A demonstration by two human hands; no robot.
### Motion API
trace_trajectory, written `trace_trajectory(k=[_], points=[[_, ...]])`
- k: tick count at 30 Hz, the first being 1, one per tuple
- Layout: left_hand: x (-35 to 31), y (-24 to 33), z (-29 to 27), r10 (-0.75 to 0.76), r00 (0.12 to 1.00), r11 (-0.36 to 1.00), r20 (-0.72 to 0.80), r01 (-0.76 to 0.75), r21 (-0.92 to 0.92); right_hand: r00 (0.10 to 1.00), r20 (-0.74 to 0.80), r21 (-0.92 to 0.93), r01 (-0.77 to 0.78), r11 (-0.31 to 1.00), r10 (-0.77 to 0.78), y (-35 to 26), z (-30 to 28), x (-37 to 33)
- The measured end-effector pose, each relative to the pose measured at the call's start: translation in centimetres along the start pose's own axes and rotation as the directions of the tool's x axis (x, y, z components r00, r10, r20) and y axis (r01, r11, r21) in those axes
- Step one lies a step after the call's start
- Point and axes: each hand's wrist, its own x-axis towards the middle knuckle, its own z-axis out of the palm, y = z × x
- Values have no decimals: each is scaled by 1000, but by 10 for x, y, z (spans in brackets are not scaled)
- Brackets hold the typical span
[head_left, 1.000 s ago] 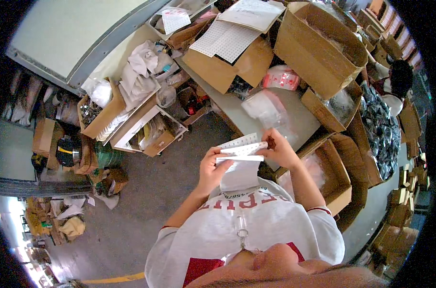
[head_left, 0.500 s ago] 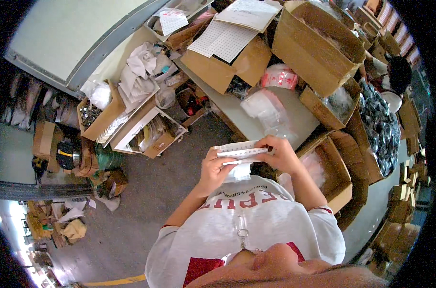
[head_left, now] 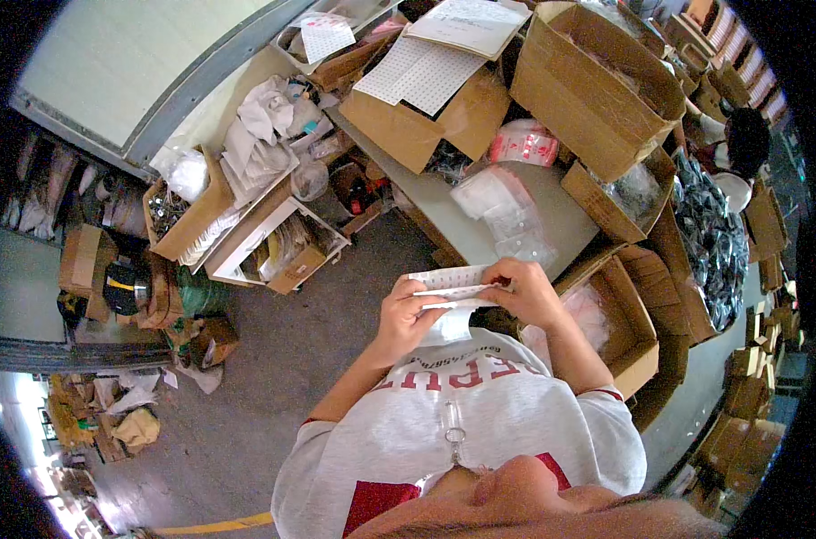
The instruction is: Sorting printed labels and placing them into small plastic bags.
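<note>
Close in front of my chest I hold a folded white sheet with rows of small printed marks (head_left: 445, 278), which looks like a label sheet. My left hand (head_left: 406, 313) is closed on its left end, fingers curled behind and thumb along the lower fold. At the right end my right hand (head_left: 521, 293) pinches the sheet between thumb and fingers. A plain white strip (head_left: 449, 325) hangs below the folds. Just beyond my hands, a string of clear plastic bags (head_left: 507, 216) trails over the table from a roll with red print (head_left: 523, 144).
Similar printed sheets (head_left: 419, 74) lie on a cardboard box on the table (head_left: 462, 229). Open cartons (head_left: 596, 90) crowd the right side, one with black plastic bags (head_left: 709, 242). A paper-filled white crate (head_left: 277, 247) stands left. Another person (head_left: 740, 153) is at far right.
My right hand has shifted slightly, its fingers drawn closer together on the sheet's right end. The sheet's upper fold is tilted up and shows more of its printed face.
</note>
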Motion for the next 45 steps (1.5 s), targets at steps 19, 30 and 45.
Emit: trace_trajectory(k=[19, 30, 45], points=[[-2, 0, 3, 38, 996, 997, 82, -44, 64, 964, -53, -267, 239, 934, -262, -8, 2, -10], [-6, -4, 7, -50, 997, 995, 65, 44, 86, 963, 123, -92, 251, 964, -239, 11, 3, -14], [-14, -10, 0, -142, 990, 986, -14, 143, 89, 866, -377, -430, -477, 767, 327, 256, 10, 30]])
